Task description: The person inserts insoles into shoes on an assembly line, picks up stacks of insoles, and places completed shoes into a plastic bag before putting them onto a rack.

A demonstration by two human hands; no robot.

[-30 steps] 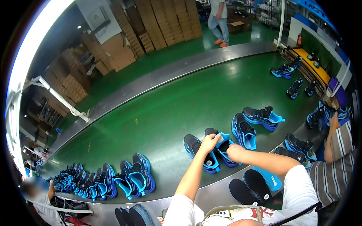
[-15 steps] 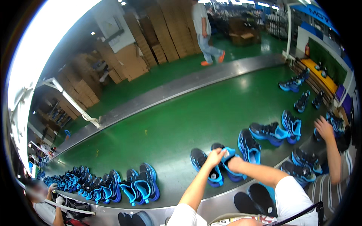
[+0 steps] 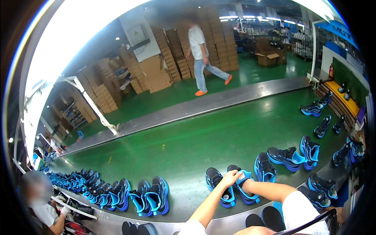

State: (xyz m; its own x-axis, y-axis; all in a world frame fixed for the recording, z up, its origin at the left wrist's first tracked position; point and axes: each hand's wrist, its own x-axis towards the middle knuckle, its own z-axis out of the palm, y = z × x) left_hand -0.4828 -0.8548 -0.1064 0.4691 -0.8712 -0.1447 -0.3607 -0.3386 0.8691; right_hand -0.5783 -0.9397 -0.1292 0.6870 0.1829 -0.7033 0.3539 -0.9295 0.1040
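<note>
A black and blue sneaker (image 3: 250, 199) stands on the green belt in front of me, toe pointing away. My left hand (image 3: 232, 178) is closed on its tongue, fingers pinching the upper edge. My right hand (image 3: 248, 188) reaches into the shoe's opening, its fingers hidden inside. Close on the left is another sneaker (image 3: 219, 188) of the same kind, touched by neither hand. To the right of the held shoe sits a further sneaker (image 3: 265, 167).
Long rows of sneakers (image 3: 117, 194) line the near belt edge at left. More shoes (image 3: 288, 157) stand at right. Dark insoles (image 3: 272, 217) lie on the metal ledge by me. A seated co-worker (image 3: 49, 213) is at far left; a person (image 3: 199, 51) walks beyond the belt.
My right hand remains in the sneaker and my left on its tongue. The view has shifted. The co-worker's arm at right has drawn back from the shoes; the walking person has moved left.
</note>
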